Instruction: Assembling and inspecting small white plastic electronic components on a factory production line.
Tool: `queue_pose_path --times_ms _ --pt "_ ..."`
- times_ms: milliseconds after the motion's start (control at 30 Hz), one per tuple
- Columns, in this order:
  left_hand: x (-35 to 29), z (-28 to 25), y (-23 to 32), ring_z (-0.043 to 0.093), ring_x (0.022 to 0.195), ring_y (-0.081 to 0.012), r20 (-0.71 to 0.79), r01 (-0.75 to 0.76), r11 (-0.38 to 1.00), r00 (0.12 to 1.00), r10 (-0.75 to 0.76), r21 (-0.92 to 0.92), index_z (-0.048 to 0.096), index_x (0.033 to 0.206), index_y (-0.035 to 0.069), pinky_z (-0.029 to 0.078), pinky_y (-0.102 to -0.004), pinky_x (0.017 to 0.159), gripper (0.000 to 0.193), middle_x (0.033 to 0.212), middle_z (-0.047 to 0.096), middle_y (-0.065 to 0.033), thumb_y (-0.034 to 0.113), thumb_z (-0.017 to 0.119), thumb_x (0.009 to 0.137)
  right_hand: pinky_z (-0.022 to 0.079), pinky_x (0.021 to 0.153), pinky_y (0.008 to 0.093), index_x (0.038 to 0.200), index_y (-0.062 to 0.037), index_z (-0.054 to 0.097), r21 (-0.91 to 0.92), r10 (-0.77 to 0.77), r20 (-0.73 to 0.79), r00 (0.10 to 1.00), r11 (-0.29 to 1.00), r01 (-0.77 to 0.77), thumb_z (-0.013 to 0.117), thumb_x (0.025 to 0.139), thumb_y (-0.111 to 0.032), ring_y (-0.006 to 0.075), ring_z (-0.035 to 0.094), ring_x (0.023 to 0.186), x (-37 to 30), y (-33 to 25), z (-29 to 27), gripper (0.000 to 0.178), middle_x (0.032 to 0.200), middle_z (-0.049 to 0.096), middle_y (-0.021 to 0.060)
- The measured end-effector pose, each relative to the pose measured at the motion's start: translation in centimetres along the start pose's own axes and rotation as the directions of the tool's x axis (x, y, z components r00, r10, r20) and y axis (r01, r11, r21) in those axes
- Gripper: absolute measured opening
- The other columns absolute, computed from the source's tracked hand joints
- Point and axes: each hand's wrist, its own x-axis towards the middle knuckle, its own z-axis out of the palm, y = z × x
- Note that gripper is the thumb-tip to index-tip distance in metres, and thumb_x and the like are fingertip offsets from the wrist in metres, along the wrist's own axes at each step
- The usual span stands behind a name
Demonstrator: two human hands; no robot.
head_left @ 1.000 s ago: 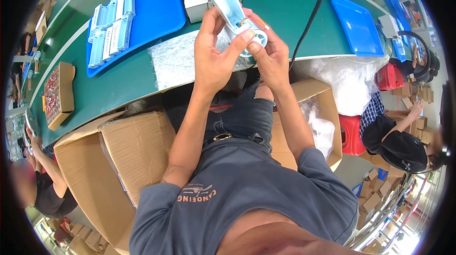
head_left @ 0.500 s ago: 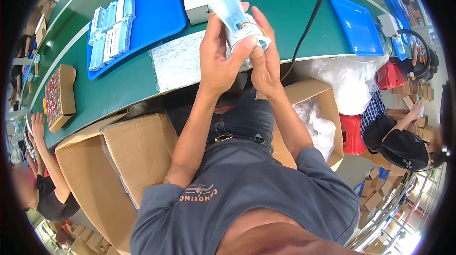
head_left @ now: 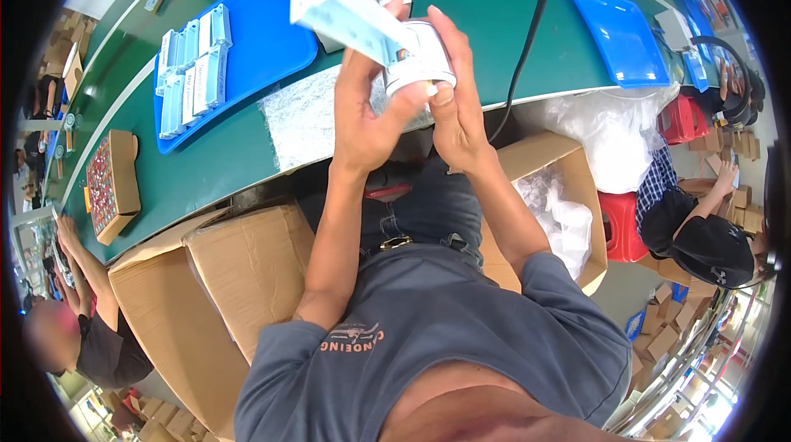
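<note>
Both my hands hold a handheld fan (head_left: pixel 350 18), white and pale blue, above the near edge of the green table. Its round white head sits between my palms, and the long handle points up and to the left, slightly blurred. My left hand (head_left: pixel 367 116) grips the left side of the head, with the thumb across its near end. On the other side, my right hand (head_left: pixel 461 104) wraps its fingers along the head, its thumb close to the left one. My hands partly hide the head's lower side.
A blue tray (head_left: pixel 272 46) on the left carries several pale-blue and white pieces. Another blue tray (head_left: pixel 618 38) lies to the right, past a black cable (head_left: pixel 531 30). An open carton of small parts (head_left: pixel 115 187) stands far left. Cardboard boxes (head_left: pixel 251 261) flank my legs; people work on both sides.
The fan has turned in my hands: its handle now leans further left, and the open inside with wires has rotated out of sight. Both hands stay on the head and have shifted slightly left.
</note>
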Motion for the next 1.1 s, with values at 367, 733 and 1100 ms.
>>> queue_pose_path --times_ms 367,733,1100 --pt "0.4 -0.6 -0.2 0.066 0.104 -0.0208 -0.06 0.039 0.966 0.998 -0.025 0.255 0.047 0.136 -0.001 0.057 -0.0344 0.085 0.066 0.12 0.06 -0.0146 0.008 0.08 0.08 0.052 0.071 0.0299 0.112 0.001 0.065 -0.329 -0.328 -0.033 0.944 0.896 0.299 0.079 0.072 0.002 0.0229 0.065 0.08 2.7 -1.7 -3.3 0.042 0.089 0.068 0.0123" --pt "0.3 -1.3 3.2 0.064 0.101 -0.0308 0.442 0.05 0.936 0.872 -0.21 0.347 0.063 0.127 0.002 0.049 -0.0358 0.088 0.061 0.113 0.065 -0.0162 0.015 0.083 0.07 0.041 0.055 0.0281 0.107 -0.0033 0.066 -0.426 0.058 0.259 0.964 0.903 0.06 0.073 0.085 -0.015 0.0136 0.055 0.068 4.7 -7.3 -8.5 0.026 0.087 0.062 0.0048" --pt "-1.8 -3.6 1.0 0.054 0.067 -0.0136 -0.19 0.468 0.729 0.88 -0.435 0.5 0.07 0.1 0.003 0.045 -0.0274 0.062 0.012 0.082 0.064 -0.0054 0.008 0.067 0.089 0.032 0.046 0.0246 0.073 -0.002 0.068 -0.517 0.585 0.587 0.559 0.803 -0.297 0.059 0.094 -0.047 0.007 0.046 0.05 15.0 -2.0 -21.8 0.05 0.057 0.053 -0.0012"
